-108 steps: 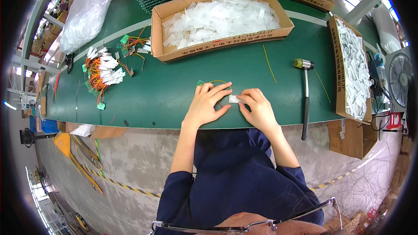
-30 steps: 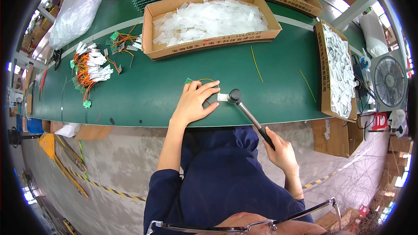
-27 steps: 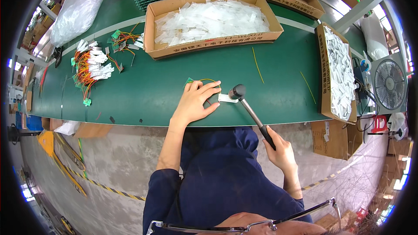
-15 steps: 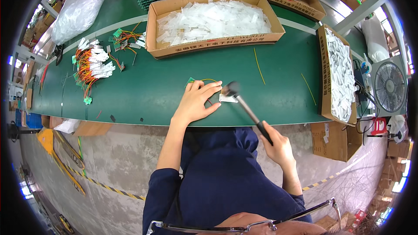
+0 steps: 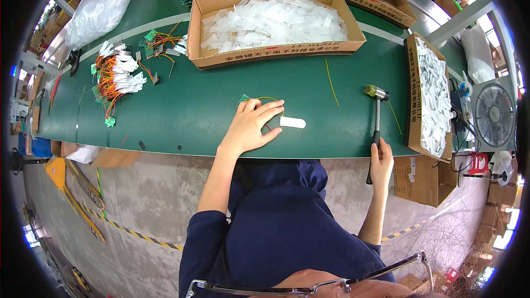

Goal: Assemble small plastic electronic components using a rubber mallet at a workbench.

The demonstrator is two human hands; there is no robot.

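Observation:
On the near middle of the green table, my left hand point(image 5: 251, 127) lies palm down with its fingers spread. Beneath its fingers are a small green circuit board point(image 5: 243, 99) and a yellow wire point(image 5: 269, 98), partly hidden by the hand. A white flat piece with a rounded end point(image 5: 293, 122) lies just right of my thumb and index finger, where the wire reaches it. My right hand point(image 5: 382, 163) is closed round the black grip of a hammer point(image 5: 377, 113). The hammer's head rests near the table's right side, well away from the white piece.
A carton point(image 5: 276, 58) of translucent strips stands at the back, and another carton point(image 5: 413, 94) of white pieces at the right. Wired boards with white pieces point(image 5: 121, 74) are heaped at the left. Loose yellow wires point(image 5: 332, 83) lie mid-right. A fan point(image 5: 493, 111) stands at the far right.
My right hand has carried the hammer away from the white piece, over to the right side of the table. The left hand stays in place, and the white piece now shows fully.

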